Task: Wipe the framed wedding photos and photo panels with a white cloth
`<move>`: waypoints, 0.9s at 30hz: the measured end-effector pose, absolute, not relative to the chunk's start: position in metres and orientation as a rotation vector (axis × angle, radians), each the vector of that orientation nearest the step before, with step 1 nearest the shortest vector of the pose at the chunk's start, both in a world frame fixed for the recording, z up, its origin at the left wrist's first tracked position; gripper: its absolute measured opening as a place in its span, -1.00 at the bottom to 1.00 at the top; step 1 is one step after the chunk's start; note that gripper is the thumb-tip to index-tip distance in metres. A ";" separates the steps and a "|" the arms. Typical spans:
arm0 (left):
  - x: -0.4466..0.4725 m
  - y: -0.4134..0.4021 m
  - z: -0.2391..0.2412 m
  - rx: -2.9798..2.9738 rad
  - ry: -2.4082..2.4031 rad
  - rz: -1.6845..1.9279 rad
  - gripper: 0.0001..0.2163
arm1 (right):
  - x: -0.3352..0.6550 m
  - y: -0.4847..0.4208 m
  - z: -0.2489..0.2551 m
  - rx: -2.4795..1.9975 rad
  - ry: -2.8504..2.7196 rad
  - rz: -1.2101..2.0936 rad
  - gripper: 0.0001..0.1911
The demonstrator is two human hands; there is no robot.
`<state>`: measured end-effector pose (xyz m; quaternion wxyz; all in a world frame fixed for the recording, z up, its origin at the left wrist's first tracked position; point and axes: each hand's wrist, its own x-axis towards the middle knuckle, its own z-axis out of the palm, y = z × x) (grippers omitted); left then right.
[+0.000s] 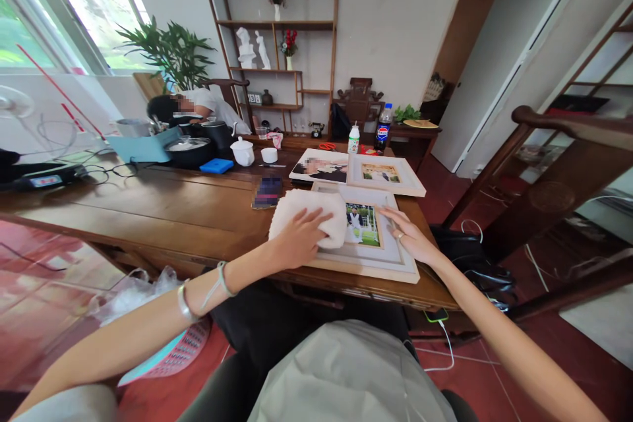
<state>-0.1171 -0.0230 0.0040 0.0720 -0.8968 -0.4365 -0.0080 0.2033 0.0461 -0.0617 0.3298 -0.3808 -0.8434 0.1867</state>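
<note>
A white picture frame (pixel 390 254) with a small photo lies flat at the near edge of the wooden table (pixel 163 211). My left hand (pixel 297 237) presses a folded white cloth (pixel 306 208) onto the frame's left part, fingers spread over the cloth. My right hand (pixel 410 234), with a ring on one finger, rests flat on the frame's right border, fingers stretched out. Two more framed pictures lie just behind: a white frame (pixel 386 175) and a photo print (pixel 319 167).
A phone (pixel 268 191) lies left of the cloth. Farther back stand a white teapot (pixel 243 151), a cup (pixel 269 155), two bottles (pixel 383 126) and pots (pixel 190 148). Another person sits at the far left end. A carved chair (pixel 558 178) stands at the right, a shelf behind.
</note>
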 end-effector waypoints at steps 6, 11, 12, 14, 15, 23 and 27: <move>-0.117 0.036 0.020 -2.389 -1.372 -0.236 -0.52 | 0.205 0.046 -0.061 -0.936 -2.240 0.474 -0.48; -0.110 0.070 0.008 -2.545 -1.185 -0.140 -0.62 | 0.204 0.047 -0.062 -0.971 -2.222 0.489 -0.46; -0.107 0.075 0.003 -2.555 -1.182 -0.135 -0.65 | 0.204 0.047 -0.062 -0.979 -2.220 0.494 -0.45; -0.101 0.081 -0.005 -2.565 -1.184 -0.120 -0.68 | 0.204 0.047 -0.062 -0.994 -2.219 0.507 -0.42; -0.099 0.082 -0.007 -2.572 -1.178 -0.107 -0.69 | 0.204 0.047 -0.062 -1.000 -2.218 0.511 -0.41; -0.093 -0.002 0.002 -2.750 -1.100 0.046 -0.69 | 0.203 0.045 -0.062 -1.004 -2.213 0.501 -0.42; -0.093 -0.055 0.002 -2.845 -1.012 -0.016 -0.74 | 0.203 0.045 -0.062 -1.012 -2.211 0.496 -0.43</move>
